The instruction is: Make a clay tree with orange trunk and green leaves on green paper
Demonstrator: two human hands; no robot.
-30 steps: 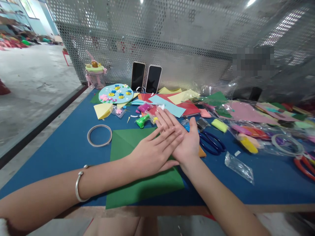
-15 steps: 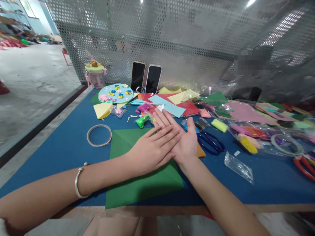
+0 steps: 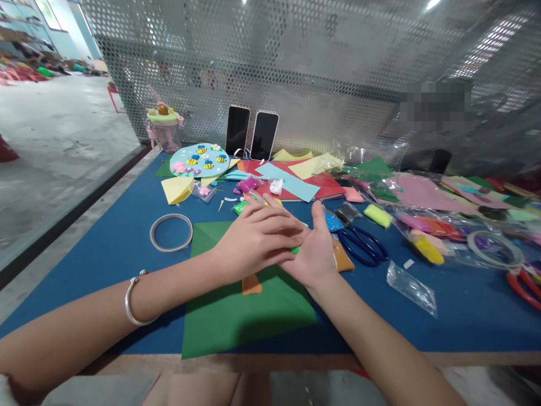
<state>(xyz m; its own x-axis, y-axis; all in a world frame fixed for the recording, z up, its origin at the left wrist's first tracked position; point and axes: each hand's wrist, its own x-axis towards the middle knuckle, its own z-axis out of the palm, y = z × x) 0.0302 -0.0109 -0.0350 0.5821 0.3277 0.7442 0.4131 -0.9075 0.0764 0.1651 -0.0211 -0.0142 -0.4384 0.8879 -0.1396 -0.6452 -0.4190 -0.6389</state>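
Observation:
My left hand [image 3: 257, 237], palm down with a silver bangle at the wrist, lies across my right hand [image 3: 315, 256], which is turned palm up with its thumb raised. A small lump of green modelling clay [image 3: 295, 249] shows between the two palms; the rest of it is covered. The fingers of both hands are stretched out rather than curled. Below them is a green paper sheet [image 3: 249, 316] on the blue tabletop. A flat orange piece [image 3: 252, 285] on that sheet is partly hidden by my left hand.
A tape roll [image 3: 171, 232] lies left of the sheet, and blue-handled scissors [image 3: 363, 246] lie right. Behind stand two phones [image 3: 264, 135] and a bee-decorated disc [image 3: 199, 160]. Coloured papers [image 3: 291, 181] and bagged clay [image 3: 426, 248] spread across the back and right, with a plastic wrapper [image 3: 411, 288] nearer.
My left hand has slid back toward the left and its fingers have bent slightly. Green clay between the palms and the orange piece on the paper have come into view.

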